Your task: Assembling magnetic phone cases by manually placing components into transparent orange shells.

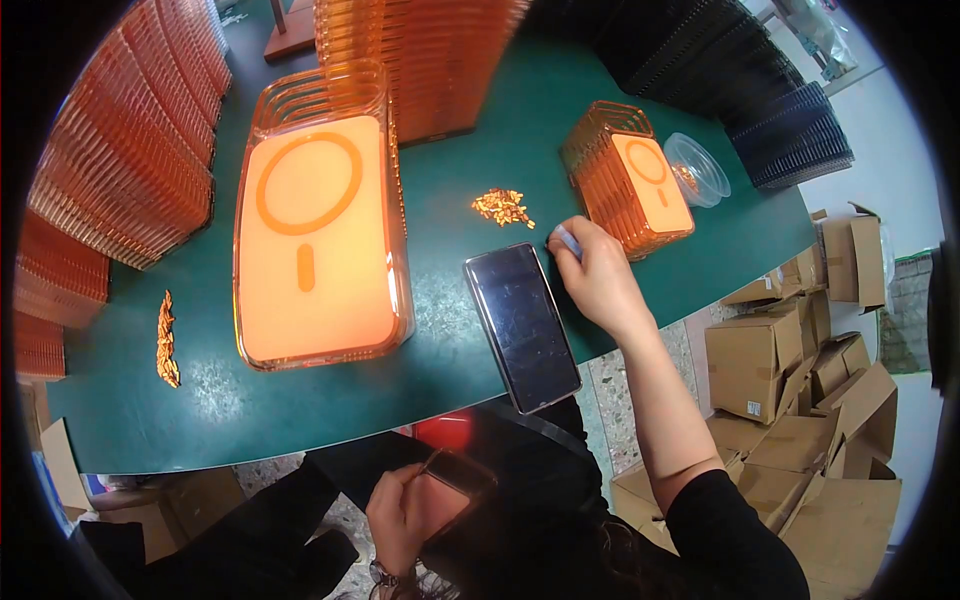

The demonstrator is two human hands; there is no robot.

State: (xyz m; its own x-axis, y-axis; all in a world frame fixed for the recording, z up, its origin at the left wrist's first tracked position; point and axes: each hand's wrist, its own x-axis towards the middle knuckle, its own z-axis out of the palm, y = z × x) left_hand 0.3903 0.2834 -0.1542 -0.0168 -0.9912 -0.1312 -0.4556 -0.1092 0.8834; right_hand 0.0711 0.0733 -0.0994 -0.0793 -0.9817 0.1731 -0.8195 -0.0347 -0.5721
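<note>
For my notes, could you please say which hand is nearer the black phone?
Right: the right hand is beside the phone, near its top; the left hand is farther, lower left.

- Deep green across table
- Pale orange with darker ring and bar on left case
- Black on phone
- Plain brown on right boxes

The right hand hides most of a small pale thing. The gold bits are too tiny to make out. The top edge cuts off the tall orange stack. The small orange stack hides part of the clear tub.
</note>
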